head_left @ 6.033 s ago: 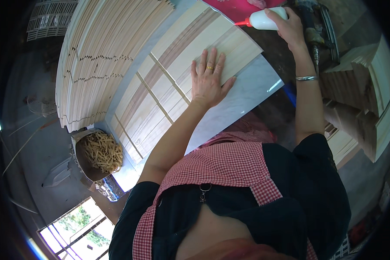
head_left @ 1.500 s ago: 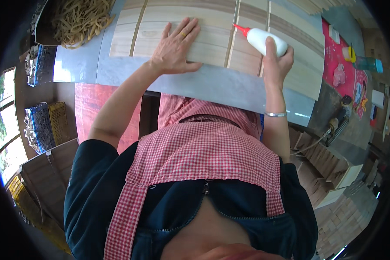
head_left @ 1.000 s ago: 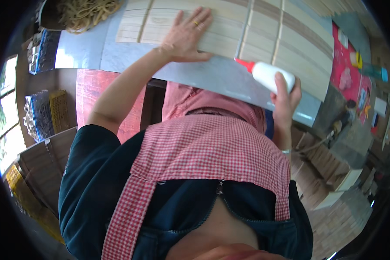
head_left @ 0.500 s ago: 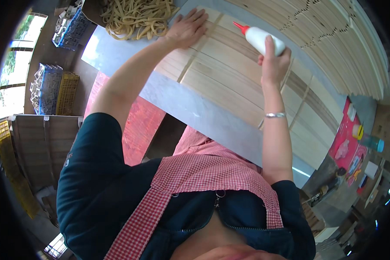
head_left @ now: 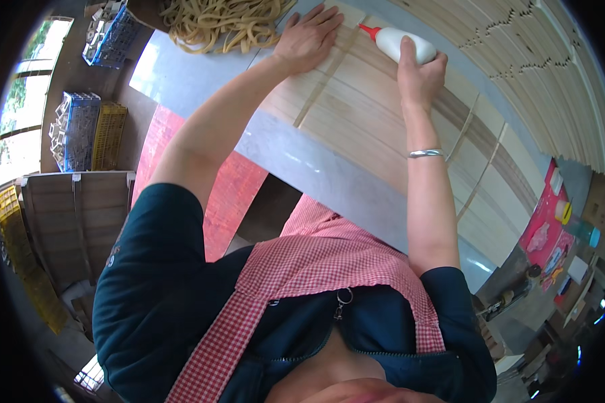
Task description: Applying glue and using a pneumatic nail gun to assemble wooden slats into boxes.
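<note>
My left hand lies flat, fingers spread, on the near left end of a panel of thin wooden slats laid on a grey table. My right hand grips a white glue bottle with a red nozzle. The nozzle points left at a narrow wooden cross strip on the panel, close to my left hand's fingertips.
A pile of tan rubber bands lies at the table's left end. A thick stack of wooden slats rises behind the panel. Blue and yellow crates stand on the floor at left. Red packaging and small bottles sit at far right.
My left hand slid along the panel toward the rubber-band end. My right hand followed with the glue bottle, bringing its nozzle to the leftmost cross strip.
</note>
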### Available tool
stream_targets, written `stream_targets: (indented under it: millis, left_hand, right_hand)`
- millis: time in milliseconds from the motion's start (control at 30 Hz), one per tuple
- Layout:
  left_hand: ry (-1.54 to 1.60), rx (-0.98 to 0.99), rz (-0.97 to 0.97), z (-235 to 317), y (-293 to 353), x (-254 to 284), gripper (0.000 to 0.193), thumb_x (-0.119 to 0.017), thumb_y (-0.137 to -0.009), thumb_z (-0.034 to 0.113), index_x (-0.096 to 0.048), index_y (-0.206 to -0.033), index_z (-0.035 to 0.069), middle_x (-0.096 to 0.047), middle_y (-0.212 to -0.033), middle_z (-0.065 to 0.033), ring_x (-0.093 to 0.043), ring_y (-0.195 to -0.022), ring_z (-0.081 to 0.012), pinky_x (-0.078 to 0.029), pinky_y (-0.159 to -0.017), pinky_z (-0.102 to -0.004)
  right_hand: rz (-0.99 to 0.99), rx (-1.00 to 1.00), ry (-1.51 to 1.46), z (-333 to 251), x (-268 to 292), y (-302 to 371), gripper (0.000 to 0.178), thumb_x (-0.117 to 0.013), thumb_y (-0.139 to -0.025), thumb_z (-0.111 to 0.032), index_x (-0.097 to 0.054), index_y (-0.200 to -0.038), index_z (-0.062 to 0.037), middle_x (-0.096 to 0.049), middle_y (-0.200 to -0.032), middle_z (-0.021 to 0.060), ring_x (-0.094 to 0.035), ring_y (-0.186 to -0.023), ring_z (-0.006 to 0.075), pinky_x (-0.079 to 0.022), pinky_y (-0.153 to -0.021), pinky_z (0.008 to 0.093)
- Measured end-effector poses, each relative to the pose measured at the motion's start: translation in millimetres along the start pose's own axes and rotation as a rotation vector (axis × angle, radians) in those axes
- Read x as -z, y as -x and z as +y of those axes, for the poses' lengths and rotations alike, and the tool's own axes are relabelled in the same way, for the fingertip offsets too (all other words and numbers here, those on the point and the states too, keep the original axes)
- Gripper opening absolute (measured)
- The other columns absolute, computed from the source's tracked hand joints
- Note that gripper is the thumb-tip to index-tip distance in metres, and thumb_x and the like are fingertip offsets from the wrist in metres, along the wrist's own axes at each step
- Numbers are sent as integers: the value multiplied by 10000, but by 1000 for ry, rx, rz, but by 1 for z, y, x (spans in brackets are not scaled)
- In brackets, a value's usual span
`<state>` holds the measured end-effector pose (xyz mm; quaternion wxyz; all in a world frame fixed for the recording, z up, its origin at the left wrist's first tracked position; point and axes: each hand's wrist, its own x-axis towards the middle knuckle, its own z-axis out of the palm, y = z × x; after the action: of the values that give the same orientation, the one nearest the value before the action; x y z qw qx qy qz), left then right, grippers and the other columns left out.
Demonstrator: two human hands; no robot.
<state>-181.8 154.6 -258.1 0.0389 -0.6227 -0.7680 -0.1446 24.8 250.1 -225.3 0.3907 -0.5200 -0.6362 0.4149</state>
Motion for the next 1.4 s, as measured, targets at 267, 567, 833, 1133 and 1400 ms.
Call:
stream_targets:
  millis: [267,567,833,1133,1400]
  left_hand:
    - [4,-110,-159,-6,38,25,521,-399,-1046,345,-423,-1514,117,-384,-1589,-121,-295,-1492,-374,-233,-1193,-589]
    - [45,-122,-152,-12,65,39,528,-381,-1054,335,-390,-1540,130,-379,-1603,-71,-259,-1511,-378,-152,-1224,-596]
    - [-8,-247,121,-23,76,8,528,-386,-1054,339,-393,-1541,132,-389,-1598,-60,-258,-1511,-367,-169,-1222,-580]
    - [-174,136,-147,-105,71,-17,519,-375,-1058,385,-482,-1507,148,-434,-1585,-41,-386,-1459,-249,-304,-1179,-430]
    - [-172,118,-87,-125,69,8,444,-439,-1055,282,-537,-1443,88,-503,-1525,-83,-470,-1395,-282,-404,-1107,-390]
  right_hand:
    - [-44,47,22,1,17,70,570,-710,-892,-394,-493,-1135,73,-648,-1007,243,-677,-844,350,-571,-772,416]
    - [-146,167,72,-3,32,143,490,-718,-902,-342,-499,-1122,36,-651,-973,213,-678,-794,322,-575,-702,398]
    - [-255,159,32,-2,49,180,454,-715,-917,-343,-511,-1107,16,-648,-965,192,-677,-775,297,-573,-668,378]
    - [-70,109,-288,14,133,159,407,-696,-901,-298,-520,-1158,-36,-562,-1033,125,-551,-899,213,-481,-811,358]
    - [614,118,-130,91,330,85,378,-693,-841,-153,-503,-1146,-34,-526,-1071,113,-502,-976,217,-438,-885,341]
